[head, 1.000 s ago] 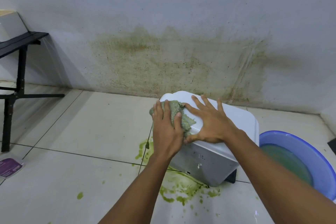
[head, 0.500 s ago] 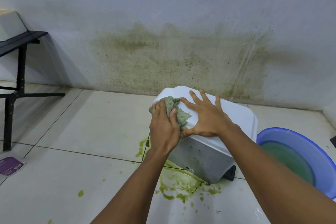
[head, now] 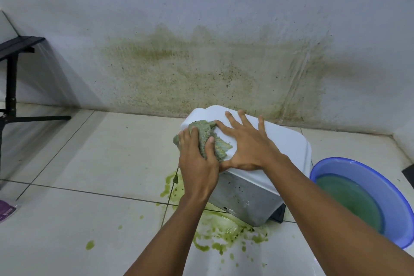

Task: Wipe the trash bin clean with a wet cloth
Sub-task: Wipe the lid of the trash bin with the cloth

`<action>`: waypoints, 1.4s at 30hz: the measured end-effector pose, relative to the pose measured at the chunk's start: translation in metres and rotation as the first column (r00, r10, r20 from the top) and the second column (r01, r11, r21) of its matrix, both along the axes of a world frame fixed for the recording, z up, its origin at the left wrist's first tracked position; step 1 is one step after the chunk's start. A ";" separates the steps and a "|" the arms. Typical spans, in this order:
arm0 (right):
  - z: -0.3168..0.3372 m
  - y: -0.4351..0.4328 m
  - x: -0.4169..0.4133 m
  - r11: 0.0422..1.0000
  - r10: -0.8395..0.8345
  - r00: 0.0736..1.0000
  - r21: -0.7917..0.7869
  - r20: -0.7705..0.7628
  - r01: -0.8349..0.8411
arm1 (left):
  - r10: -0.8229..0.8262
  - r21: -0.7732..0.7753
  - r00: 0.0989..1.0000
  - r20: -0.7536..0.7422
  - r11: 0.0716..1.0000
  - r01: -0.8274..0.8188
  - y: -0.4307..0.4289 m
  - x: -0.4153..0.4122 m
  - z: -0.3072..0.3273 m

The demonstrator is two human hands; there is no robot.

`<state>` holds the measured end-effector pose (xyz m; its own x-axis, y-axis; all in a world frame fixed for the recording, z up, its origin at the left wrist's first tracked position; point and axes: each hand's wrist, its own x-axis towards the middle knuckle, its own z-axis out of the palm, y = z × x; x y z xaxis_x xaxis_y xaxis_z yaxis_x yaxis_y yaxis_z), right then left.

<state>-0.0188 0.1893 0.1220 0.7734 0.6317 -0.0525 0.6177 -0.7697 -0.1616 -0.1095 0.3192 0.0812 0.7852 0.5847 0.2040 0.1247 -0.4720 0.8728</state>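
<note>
Nearest me, green slop (head: 224,235) puddles on the floor tiles at the foot of the trash bin (head: 244,197), which stands close to the far wall. On its white lid the left hand (head: 197,163) bunches the green-stained cloth (head: 207,129) in curled fingers. The right hand (head: 248,148) lies flat, fingers splayed, steadying. The lid looks mostly clean, but the grey side is speckled (I'd judge the wiping half done). A blue basin (head: 349,164) of murky water sits right. I can read no writing anywhere.
</note>
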 end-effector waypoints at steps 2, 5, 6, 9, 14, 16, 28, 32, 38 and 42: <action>0.001 -0.001 -0.001 1.000 0.006 1.000 -0.004 -0.007 -0.006 | -0.024 0.014 0.999 -0.023 1.000 0.025 0.008 0.003 0.003; 0.002 0.000 -0.001 1.000 0.004 1.000 0.006 -0.027 -0.003 | -0.028 -0.018 1.000 -0.012 0.999 0.027 0.017 0.006 0.010; 0.002 0.000 -0.001 1.000 0.002 1.000 0.008 -0.030 -0.002 | -0.022 -0.020 0.999 -0.024 1.000 0.021 0.015 0.005 0.011; 0.003 0.000 -0.002 1.000 0.001 1.000 0.011 -0.021 0.000 | -0.017 0.039 0.997 -0.070 0.999 0.020 0.005 -0.005 0.004; 0.006 0.000 -0.005 1.000 0.007 0.999 -0.004 -0.044 -0.007 | -0.044 0.062 0.998 -0.041 0.997 0.047 0.018 0.006 0.009; 0.008 0.000 -0.005 1.000 0.007 0.999 -0.012 -0.045 -0.007 | -0.034 0.069 0.999 -0.027 0.997 0.036 0.018 0.008 0.013; 0.009 0.000 -0.006 1.000 0.015 0.999 -0.018 -0.050 -0.016 | -0.063 0.014 0.997 -0.040 0.998 0.064 0.018 0.002 0.011; 0.008 0.000 -0.007 1.000 0.030 0.999 -0.003 -0.037 -0.030 | -0.125 0.105 0.992 -0.020 0.986 0.126 -0.002 -0.018 -0.009; 0.005 -0.006 0.000 0.996 0.067 0.996 0.056 -0.056 -0.064 | -0.323 0.457 0.941 -0.103 0.825 0.333 0.002 0.009 0.000; 0.005 -0.009 -0.001 0.995 0.098 0.993 0.015 -0.068 -0.097 | -0.319 0.404 0.932 -0.170 0.840 0.361 0.030 0.025 0.008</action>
